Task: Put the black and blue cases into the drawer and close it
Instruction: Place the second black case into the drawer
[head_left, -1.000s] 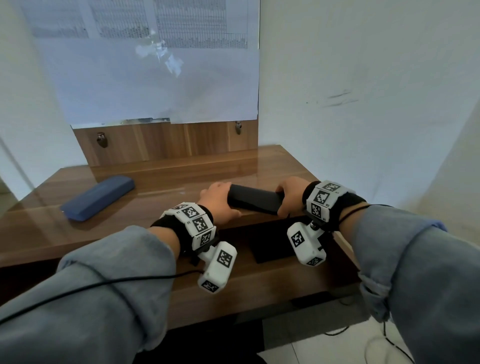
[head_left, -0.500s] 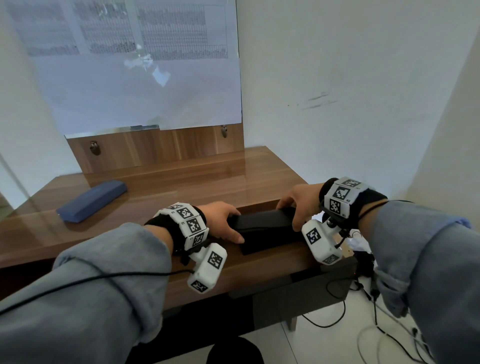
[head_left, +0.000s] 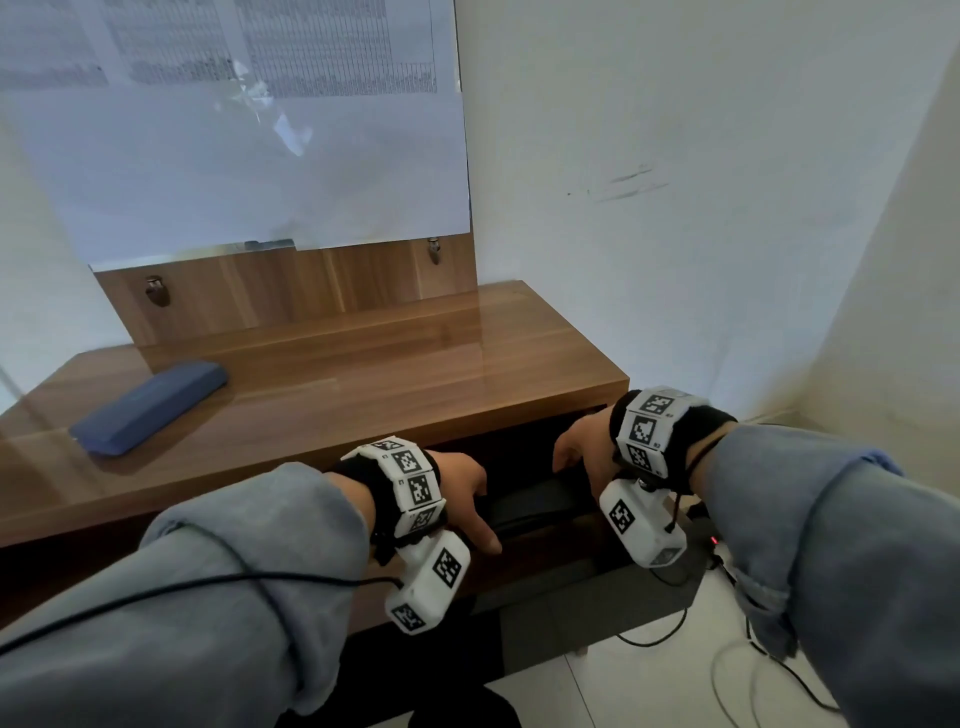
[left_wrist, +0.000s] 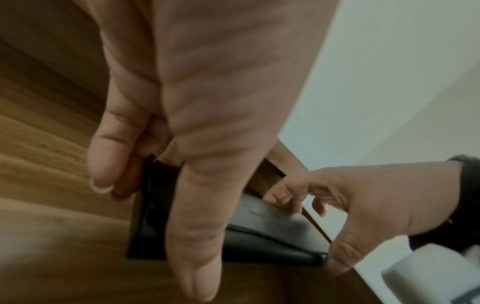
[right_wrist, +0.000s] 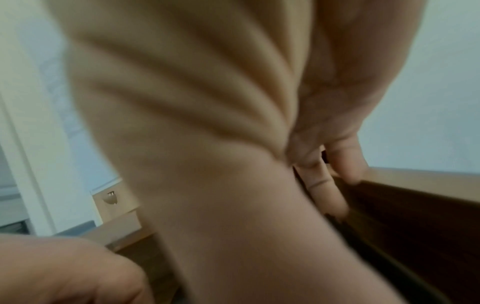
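Wall (head_left: 675, 156) behind, white, scuff marks at about 2 o'clock. Big printed sheet (head_left: 234, 130) taped over the wooden back panel at 11 o'clock.

Tabletop (head_left: 389, 374): glossy wood, runs from 9 o'clock across to 2 o'clock.

Drawer (head_left: 545, 561): pulled out under the tabletop's front edge, at about 5 o'clock of the tabletop centre. Dark inside.

Blue case (head_left: 150, 408): flat on the tabletop at 9 o'clock, well apart from both hands and the drawer. Not in the drawer.

Black case (head_left: 540, 506): down inside the open drawer, lying lengthwise between the two hands. In the left wrist view the black case (left_wrist: 265, 236) sits against the drawer's wood with the lid seam showing.

Left hand (head_left: 462, 493): at the case's left end, 7 o'clock of the drawer opening. Left wrist view shows the left hand (left_wrist: 197, 102) with thumb along the near side of the case and the other fingers (left_wrist: 103, 164) tucked at its far side, so it grips that end.

Right hand (head_left: 584, 449): at the case's right end, 3 o'clock of the drawer. From the left wrist camera the right hand (left_wrist: 363, 201) has fingers bent onto the case's top edge and thumb down at its corner, pinching it. Right wrist view is blurred; fingers (right_wrist: 345, 164) curl at the drawer's edge.

Cables (head_left: 753, 665) on the floor at 5 o'clock.
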